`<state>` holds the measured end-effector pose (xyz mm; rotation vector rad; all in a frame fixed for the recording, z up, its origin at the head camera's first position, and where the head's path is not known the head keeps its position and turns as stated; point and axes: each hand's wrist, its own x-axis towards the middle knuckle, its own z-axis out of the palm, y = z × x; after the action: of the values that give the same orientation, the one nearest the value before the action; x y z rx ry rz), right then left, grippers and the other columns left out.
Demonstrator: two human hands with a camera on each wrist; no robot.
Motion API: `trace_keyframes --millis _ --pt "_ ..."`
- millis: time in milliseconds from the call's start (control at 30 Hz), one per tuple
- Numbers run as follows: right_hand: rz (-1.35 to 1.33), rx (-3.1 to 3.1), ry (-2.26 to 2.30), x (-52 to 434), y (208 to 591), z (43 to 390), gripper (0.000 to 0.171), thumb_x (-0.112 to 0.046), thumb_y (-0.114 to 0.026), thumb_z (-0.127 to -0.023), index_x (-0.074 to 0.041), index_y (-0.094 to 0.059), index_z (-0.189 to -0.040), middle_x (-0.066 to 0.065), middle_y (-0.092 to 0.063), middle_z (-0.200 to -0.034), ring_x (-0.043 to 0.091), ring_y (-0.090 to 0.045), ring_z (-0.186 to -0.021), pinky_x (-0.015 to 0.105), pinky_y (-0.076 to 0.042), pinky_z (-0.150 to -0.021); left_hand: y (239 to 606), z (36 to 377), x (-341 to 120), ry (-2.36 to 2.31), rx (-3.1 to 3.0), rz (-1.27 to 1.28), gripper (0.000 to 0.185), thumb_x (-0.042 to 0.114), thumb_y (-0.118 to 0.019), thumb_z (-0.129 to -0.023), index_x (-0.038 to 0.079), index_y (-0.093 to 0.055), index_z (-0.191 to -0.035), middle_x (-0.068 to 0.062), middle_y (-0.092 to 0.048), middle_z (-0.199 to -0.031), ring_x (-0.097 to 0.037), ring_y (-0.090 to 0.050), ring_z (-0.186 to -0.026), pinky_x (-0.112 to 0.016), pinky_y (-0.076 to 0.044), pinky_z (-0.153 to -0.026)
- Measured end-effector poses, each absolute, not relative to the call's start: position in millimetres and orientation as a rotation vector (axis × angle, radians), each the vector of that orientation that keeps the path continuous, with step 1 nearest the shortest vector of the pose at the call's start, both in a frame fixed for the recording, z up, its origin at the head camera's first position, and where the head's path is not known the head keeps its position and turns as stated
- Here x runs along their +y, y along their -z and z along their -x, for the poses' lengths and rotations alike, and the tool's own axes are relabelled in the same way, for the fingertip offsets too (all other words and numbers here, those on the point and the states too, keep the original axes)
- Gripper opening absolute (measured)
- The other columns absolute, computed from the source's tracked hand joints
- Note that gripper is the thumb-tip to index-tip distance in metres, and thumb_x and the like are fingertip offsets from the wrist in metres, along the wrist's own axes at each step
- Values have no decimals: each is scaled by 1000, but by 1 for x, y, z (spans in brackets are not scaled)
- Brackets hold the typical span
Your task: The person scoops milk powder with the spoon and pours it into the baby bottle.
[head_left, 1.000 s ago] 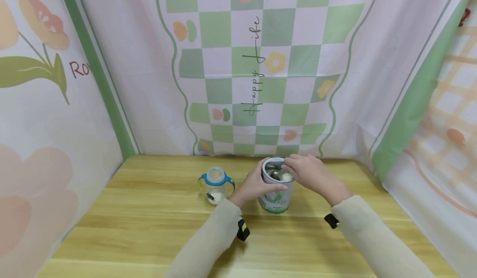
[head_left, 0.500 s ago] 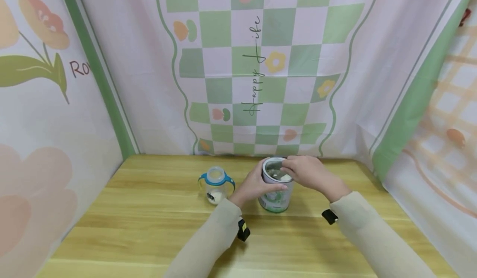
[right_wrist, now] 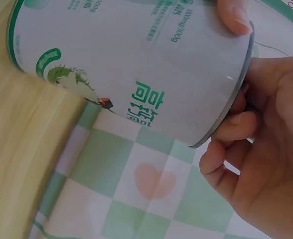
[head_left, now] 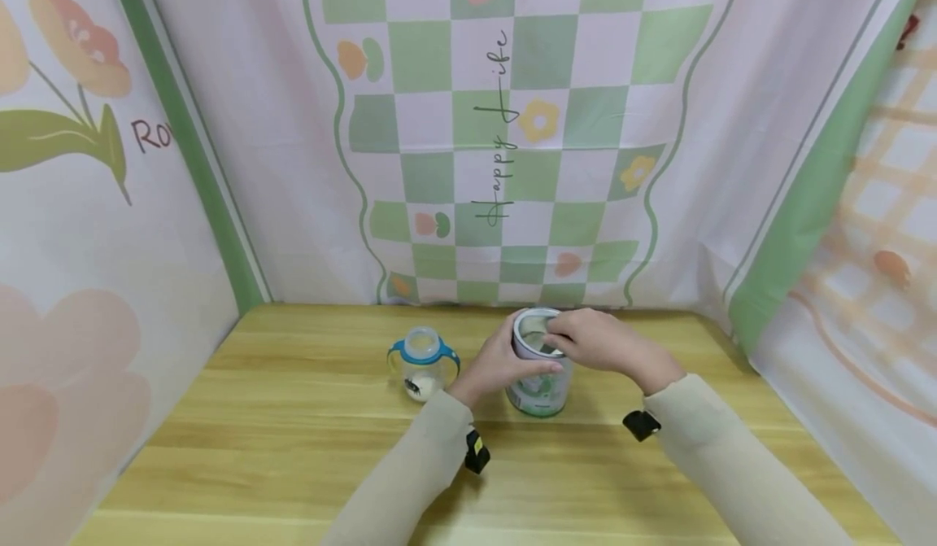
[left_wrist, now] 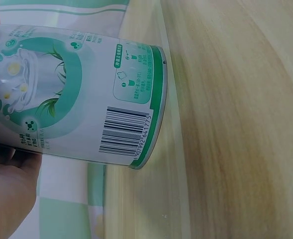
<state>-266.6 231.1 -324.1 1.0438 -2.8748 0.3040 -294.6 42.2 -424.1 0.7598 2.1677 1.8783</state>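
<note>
In the head view, a white and green milk powder can (head_left: 540,393) stands on the wooden table with its mouth uncovered. My left hand (head_left: 499,364) wraps round its upper side, thumb across the front. My right hand (head_left: 603,341) reaches over the rim from the right with curled fingers. They pinch a small grey utensil, apparently a spoon, mostly hidden inside the can. The right wrist view shows the bent fingers (right_wrist: 236,127) at the metal rim. Left of the can sits a clear baby bottle (head_left: 422,367) with a blue two-handled collar and white contents low inside.
The wooden table (head_left: 241,448) ends at the back against a curtain (head_left: 483,123) with green and white checks. More printed cloth hangs at both sides. Black camera straps circle both sleeves.
My right hand has shifted slightly left and down over the can's mouth, and the grey utensil now shows less. My left hand keeps its grip; the can and bottle stay in place.
</note>
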Motion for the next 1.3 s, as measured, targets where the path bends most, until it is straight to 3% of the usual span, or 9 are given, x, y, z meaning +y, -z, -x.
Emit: trace_keyframes --millis 267,500,833,1300 --pt "-1002 -2915 -564 233 324 266 32 -19 -55 -105 -16 -54 -73 -6 -40 -61 8 -37 -52 27 -36 -53 426 295 43 -1882 2167 -787 84 38 -85 -81 37 -36 -148 12 -54 -132 -8 -59 -111 -35 -50 -93" --pt "-930 -2899 -733 237 326 267 30 -24 -55 -105 -10 -66 -82 -5 -45 -60 10 -38 -50 28 -38 -52 426 296 41 -1898 2145 -810 85 39 -85 -81 35 -35 -150 11 -54 -133 -10 -59 -113 -37 -50 -94" --pt "-758 -2850 -846 253 337 268 32 -31 -54 -106 -12 -72 -88 -2 -57 -65 13 -42 -49 31 -43 -51 426 296 42 -1882 2182 -796 83 40 -85 -81 38 -36 -147 12 -54 -132 -10 -58 -114 -40 -48 -95" --pt "-700 -2610 -751 263 350 268 36 -27 -56 -105 -18 -56 -70 -6 -40 -56 11 -36 -48 28 -36 -49 425 295 43 -1869 2223 -747 87 42 -87 -78 37 -36 -149 15 -54 -130 -7 -56 -114 -42 -46 -98"
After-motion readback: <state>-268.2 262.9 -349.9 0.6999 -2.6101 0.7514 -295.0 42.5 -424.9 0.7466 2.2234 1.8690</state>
